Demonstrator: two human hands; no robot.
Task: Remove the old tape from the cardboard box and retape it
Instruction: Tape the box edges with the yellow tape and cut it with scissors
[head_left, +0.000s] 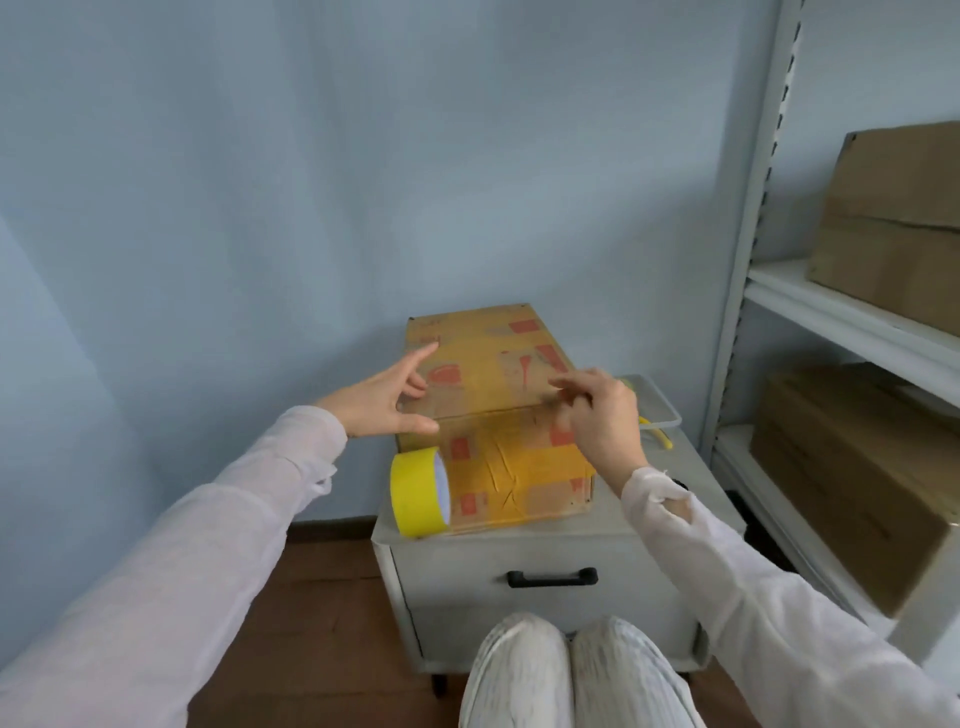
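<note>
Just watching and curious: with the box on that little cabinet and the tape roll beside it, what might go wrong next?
The yellow tape roll stands on edge at the front corner of the cabinet, against the box; a nudge could send it rolling off. The old tape lies over the box's printed faces, so the right hand pulling hard may tear the cardboard.

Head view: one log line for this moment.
box: old tape on; left hand: open, at box; right hand: at seam, grip blurred; tape roll: untouched
</note>
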